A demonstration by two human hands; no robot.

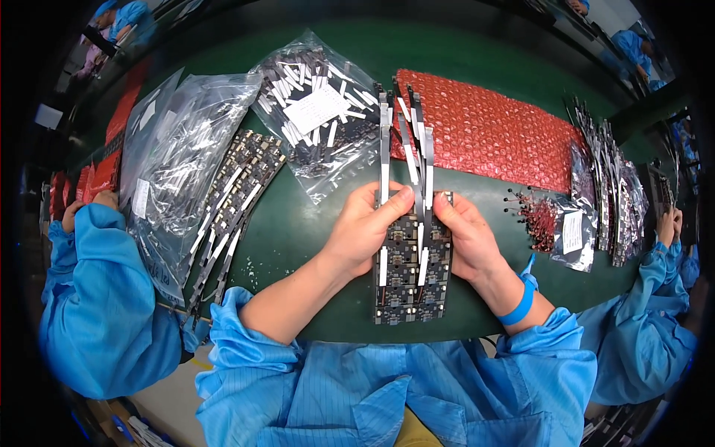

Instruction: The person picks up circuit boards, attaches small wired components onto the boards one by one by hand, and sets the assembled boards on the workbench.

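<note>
Between my hands is a dark circuit board panel (413, 298) made up of repeated small boards, held over the near edge of the table. Several flat black-and-white ribbon cables (406, 138) rise from it toward the far side. My left hand (365, 227) grips the panel's left edge, its thumb pressed on the face near the cables. On the opposite edge, my right hand (471, 237) closes with its thumb upright beside the cables. The fingers behind the panel are largely hidden. A blue band (520, 302) circles my right wrist.
Left on the green table (298, 249) lie more circuit board panels (249, 167) and clear plastic bags (201, 119). Beyond are a bag of ribbon cables (346, 71) and red bubble wrap (484, 127). Red-and-black wires (540, 223) lie right. Blue-sleeved co-workers (112, 298) sit on both sides.
</note>
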